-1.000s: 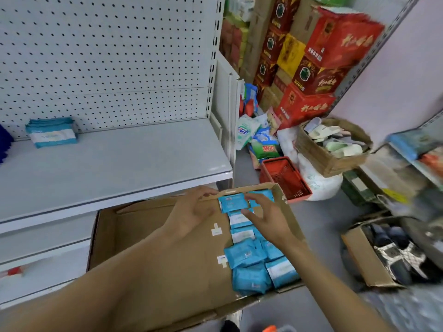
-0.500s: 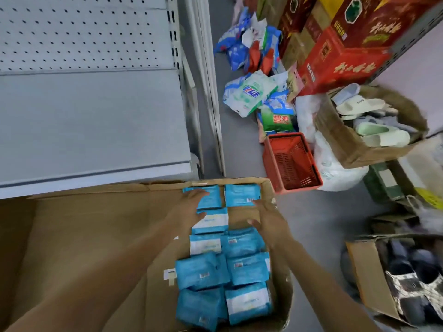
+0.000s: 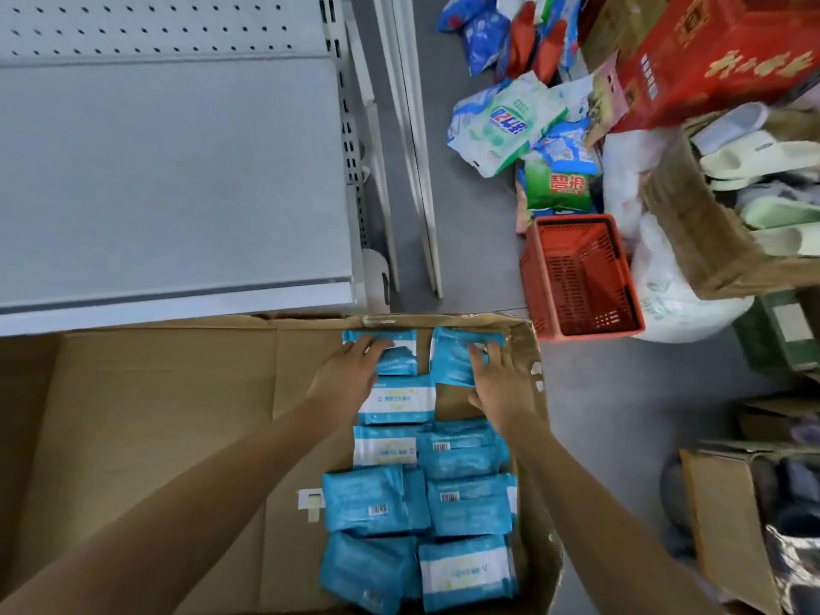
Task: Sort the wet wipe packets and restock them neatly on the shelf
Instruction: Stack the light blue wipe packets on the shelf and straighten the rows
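Your left hand (image 3: 350, 377) lies on the packet (image 3: 399, 359) in the far left corner of the cardboard box (image 3: 146, 419), fingers stretched flat across its top, so this grip is open and only presses down. Your right hand (image 3: 499, 383) is on the neighbouring packet (image 3: 452, 359) in the far right corner of the box; its fingers reach over the far edge and the thumb sticks out at the near side, but you cannot tell whether they actually curl round the packet or just rest on it. Nearer to you in the box, the other blue wet wipe packets (image 3: 417, 503) lie flat in two rough rows along the right wall, some showing a white label, some a barcode. The left part of the box floor is bare cardboard. The grey shelf (image 3: 177, 170) runs just beyond the far wall of the box, with its pegboard back at the top. To the right of the box, on the floor, stands a red basket (image 3: 581, 281), with bags of detergent (image 3: 510, 122) beyond it.
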Demonstrator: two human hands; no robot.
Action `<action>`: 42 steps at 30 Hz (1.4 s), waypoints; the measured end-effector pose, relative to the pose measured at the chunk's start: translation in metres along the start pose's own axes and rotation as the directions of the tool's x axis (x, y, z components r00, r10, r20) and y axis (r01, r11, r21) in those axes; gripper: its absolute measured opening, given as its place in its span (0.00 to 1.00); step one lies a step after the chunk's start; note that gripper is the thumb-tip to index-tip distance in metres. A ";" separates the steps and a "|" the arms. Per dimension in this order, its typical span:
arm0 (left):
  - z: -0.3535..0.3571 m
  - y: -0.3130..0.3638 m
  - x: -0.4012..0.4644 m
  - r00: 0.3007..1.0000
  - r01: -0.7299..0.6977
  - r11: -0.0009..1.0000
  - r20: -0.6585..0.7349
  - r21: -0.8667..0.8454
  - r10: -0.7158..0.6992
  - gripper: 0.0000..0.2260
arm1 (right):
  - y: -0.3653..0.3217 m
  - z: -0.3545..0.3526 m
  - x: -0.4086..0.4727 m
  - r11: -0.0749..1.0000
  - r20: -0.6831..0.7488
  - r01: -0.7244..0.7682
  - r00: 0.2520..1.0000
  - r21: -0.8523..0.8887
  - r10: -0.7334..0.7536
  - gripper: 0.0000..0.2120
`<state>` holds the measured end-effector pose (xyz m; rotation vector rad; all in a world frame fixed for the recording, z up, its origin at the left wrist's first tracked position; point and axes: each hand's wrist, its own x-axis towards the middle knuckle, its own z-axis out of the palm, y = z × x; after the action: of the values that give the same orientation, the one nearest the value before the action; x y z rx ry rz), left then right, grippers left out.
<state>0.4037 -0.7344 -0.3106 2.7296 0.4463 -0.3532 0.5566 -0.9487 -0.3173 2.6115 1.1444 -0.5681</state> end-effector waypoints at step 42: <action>-0.338 -0.294 -0.461 0.876 -0.061 0.269 -0.181 -0.961 -0.447 0.07 | -0.492 -0.336 -0.226 0.459 -0.299 0.301 0.951 0.836 -0.080 0.12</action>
<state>-0.0594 -0.4650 0.0447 1.4556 0.8012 0.4137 0.1370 -0.6469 0.0547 3.4939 1.5239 -1.2296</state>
